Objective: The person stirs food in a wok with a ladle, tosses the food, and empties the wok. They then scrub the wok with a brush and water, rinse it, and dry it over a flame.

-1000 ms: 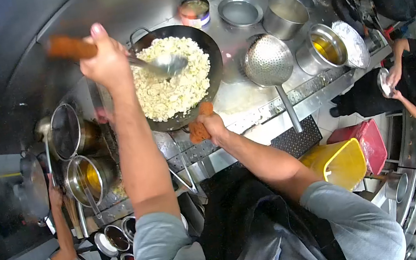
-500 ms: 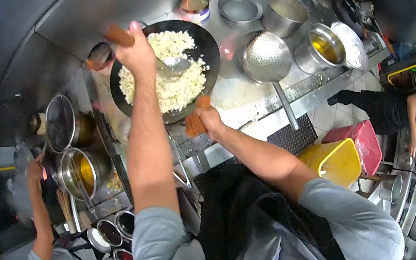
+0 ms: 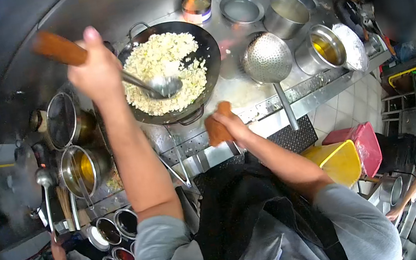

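Head view. The left hand (image 3: 97,71) is closing firmly around the handle of a ladle (image 3: 170,86), whose bowl is resting in crumbly food (image 3: 162,46) inside the wok (image 3: 212,57). The food is lying loose, showing little browning; its doneness is remaining uncertain. Just nearer the wearer than the wok, the right hand (image 3: 232,126) is pinching a folded cloth (image 3: 216,130), not touching the wok. A strainer (image 3: 267,58) is lying right of the wok.
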